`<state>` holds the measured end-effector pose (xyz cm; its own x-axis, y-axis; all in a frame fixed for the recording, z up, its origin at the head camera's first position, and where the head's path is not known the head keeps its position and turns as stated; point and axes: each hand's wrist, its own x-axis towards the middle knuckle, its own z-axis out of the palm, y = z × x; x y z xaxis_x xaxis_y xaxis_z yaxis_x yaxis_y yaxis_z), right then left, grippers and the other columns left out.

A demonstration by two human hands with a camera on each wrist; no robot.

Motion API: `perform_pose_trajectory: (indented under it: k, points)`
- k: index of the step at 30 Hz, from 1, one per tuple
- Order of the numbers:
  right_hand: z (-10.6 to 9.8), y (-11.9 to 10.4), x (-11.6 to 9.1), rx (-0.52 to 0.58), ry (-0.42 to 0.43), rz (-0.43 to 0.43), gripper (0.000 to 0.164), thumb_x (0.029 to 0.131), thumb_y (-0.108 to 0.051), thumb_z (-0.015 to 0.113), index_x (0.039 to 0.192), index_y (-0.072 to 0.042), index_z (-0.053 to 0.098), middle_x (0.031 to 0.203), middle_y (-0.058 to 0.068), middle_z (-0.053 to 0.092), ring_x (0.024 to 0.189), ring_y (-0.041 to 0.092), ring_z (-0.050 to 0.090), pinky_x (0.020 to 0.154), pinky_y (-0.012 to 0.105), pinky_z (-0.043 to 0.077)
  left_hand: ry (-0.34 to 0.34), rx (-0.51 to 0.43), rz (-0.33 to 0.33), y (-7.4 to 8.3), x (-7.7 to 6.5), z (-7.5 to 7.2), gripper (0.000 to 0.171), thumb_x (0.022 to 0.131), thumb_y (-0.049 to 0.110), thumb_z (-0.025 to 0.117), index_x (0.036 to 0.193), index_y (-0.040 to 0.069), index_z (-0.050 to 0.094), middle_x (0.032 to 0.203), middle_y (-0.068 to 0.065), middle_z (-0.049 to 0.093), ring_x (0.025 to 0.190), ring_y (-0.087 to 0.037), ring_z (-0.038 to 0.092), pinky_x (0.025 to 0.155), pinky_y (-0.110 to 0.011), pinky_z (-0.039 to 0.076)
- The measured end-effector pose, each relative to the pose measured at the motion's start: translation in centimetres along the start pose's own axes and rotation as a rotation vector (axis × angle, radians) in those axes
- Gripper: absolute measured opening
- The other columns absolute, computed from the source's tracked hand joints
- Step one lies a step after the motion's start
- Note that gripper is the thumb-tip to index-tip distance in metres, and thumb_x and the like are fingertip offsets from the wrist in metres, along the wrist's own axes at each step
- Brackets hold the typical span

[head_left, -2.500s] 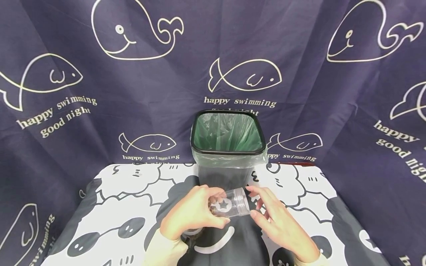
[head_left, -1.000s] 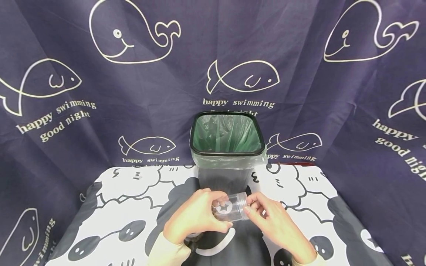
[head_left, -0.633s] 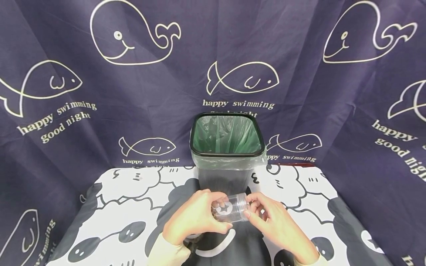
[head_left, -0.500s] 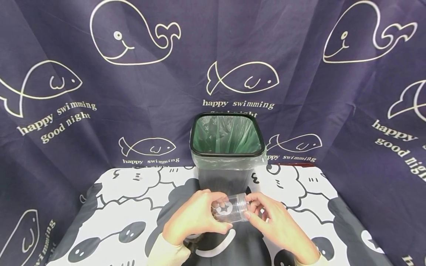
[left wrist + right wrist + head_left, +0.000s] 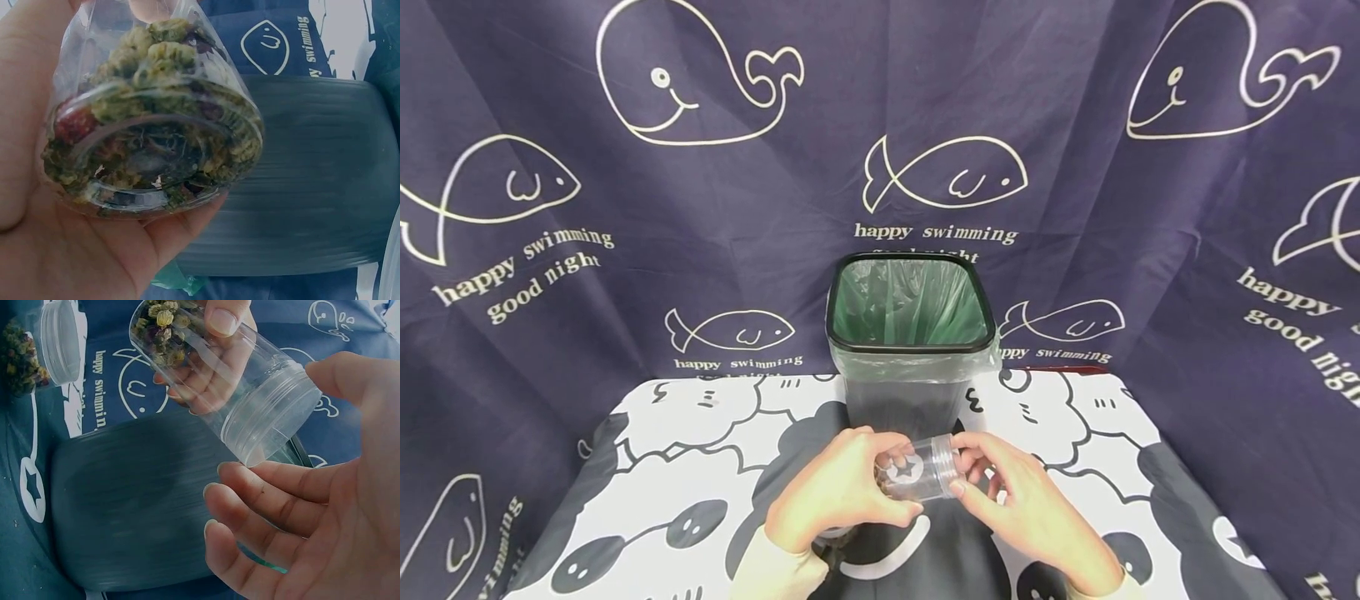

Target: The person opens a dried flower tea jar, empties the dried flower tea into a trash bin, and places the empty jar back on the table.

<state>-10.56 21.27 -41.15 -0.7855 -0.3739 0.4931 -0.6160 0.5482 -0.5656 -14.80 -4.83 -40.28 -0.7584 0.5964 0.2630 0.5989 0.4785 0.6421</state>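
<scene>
My left hand (image 5: 842,483) grips a clear plastic jar (image 5: 929,473) with a star mark, tilted nearly on its side. In the left wrist view, dried flower buds (image 5: 165,59) lie toward the jar's base, which faces that camera. At the other end is a clear ridged screw lid (image 5: 269,419). My right hand (image 5: 1022,504) spans that lid, thumb on one side and index fingertip at the opposite edge. Its other fingers (image 5: 234,506) are bent beside the lid, apart from it. A second jar of dried flowers (image 5: 61,340) stands on the table, mostly hidden by my left wrist in the head view.
Just behind my hands stands a dark bin (image 5: 902,408) with a black rim (image 5: 917,347) and a green-tinted liner (image 5: 955,321). A black-and-white cartoon cloth (image 5: 685,479) covers the table. Navy curtains (image 5: 760,225) enclose the back and sides.
My right fingers have come in from just off the jar's end to the lid. The jar has shifted slightly lower. Over the last half second, the right fingers have spread slightly.
</scene>
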Motion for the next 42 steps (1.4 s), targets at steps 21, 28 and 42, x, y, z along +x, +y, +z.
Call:
perform_pose_trajectory:
  k: [21, 28, 42]
  points:
    - [-0.33, -0.1, -0.22, 0.008, -0.025, -0.046, 0.069, 0.081, -0.011, 0.082, 0.143, -0.022, 0.053, 0.116, -0.012, 0.059, 0.09, 0.007, 0.061, 0.066, 0.021, 0.051, -0.014, 0.007, -0.006, 0.0, -0.01, 0.14, 0.04, 0.064, 0.039, 0.09, 0.094, 0.036, 0.066, 0.07, 0.018, 0.064, 0.059, 0.004, 0.054, 0.056, -0.017, 0.048]
    - [-0.45, -0.13, -0.02, 0.022, -0.031, -0.077, 0.079, 0.075, -0.004, 0.081, 0.145, -0.021, 0.051, 0.123, -0.01, 0.058, 0.095, 0.006, 0.061, 0.068, 0.022, 0.052, -0.017, 0.013, -0.012, -0.01, 0.04, 0.16, 0.04, 0.063, 0.038, 0.091, 0.095, 0.035, 0.066, 0.072, 0.015, 0.067, 0.058, 0.004, 0.054, 0.056, -0.017, 0.048]
    - [-0.53, 0.12, 0.14, 0.035, -0.042, -0.059, 0.081, 0.071, 0.004, 0.075, 0.144, -0.02, 0.051, 0.133, -0.007, 0.056, 0.106, 0.006, 0.062, 0.072, 0.024, 0.055, 0.0, 0.059, -0.014, -0.06, 0.18, 0.41, 0.039, 0.062, 0.039, 0.09, 0.093, 0.033, 0.066, 0.067, 0.018, 0.059, 0.058, 0.002, 0.052, 0.054, -0.017, 0.045]
